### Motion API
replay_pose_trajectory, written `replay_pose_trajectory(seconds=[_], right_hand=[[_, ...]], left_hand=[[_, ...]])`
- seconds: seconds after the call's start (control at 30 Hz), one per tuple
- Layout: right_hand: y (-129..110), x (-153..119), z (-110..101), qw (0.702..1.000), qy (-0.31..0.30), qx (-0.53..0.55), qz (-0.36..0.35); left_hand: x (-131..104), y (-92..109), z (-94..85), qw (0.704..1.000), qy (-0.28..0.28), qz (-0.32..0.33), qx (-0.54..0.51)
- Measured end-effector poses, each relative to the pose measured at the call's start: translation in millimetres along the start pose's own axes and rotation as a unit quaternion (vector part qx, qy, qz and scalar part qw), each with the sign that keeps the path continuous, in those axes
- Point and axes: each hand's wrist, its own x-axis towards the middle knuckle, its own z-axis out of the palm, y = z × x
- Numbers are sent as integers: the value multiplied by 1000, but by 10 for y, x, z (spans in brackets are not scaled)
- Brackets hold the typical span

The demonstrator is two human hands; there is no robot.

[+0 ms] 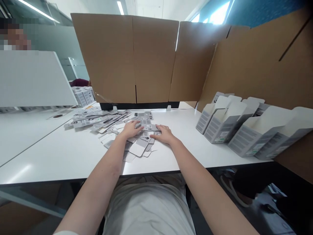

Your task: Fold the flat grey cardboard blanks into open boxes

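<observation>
A flat grey box (146, 126) is lying on top of other cards on the white table (73, 156), right in front of the person and between both hands. The left hand (132, 129) is touching its left end, and the fingers are bending a little, with small gaps between them. The right hand (164, 134) is touching its right end with curled fingers, while the thumb is pointing out, apart from them. I cannot tell if either hand is pinching the box or just resting on it. Loose cards (140, 147) are lying in a messy heap nearby, and a bigger pile of flat boxes (97, 120) is spreading out to the left. On the right, some opened boxes (217, 122) are standing by a brown cardboard wall (264, 62), with their flaps sticking up. The flat box is looking thin, so it is probably feeling light and a bit stiff, but bending easily at its fold lines. Its smooth side may be sliding on the cards below. The two ends are looking like the best places for holding it, softly, because hard squeezing could be denting it.
</observation>
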Motion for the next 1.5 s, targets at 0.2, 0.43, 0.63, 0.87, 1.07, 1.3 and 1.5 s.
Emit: replay_pose_trajectory(seconds=[0.2,0.43,0.63,0.87,1.07,1.3,1.5], right_hand=[[34,37,-29,999,20,-32,36],[55,41,-48,998,40,-31,38],[59,18,-38,997,71,-9,16],[47,-14,-126,987,144,70,-4],[15,-56,-177,978,203,45,26],[-33,-57,-197,953,290,84,30],[-77,-51,-138,945,277,168,-43]], left_hand=[[-66,-125,228,997,-52,-16,60],[-20,-180,112,997,-51,25,58],[-53,-102,119,999,-7,8,47],[-65,90,62,979,197,-58,-12],[-92,217,22,956,274,-87,-60],[-152,260,-33,922,373,-92,-54],[9,166,84,924,242,-139,-261]])
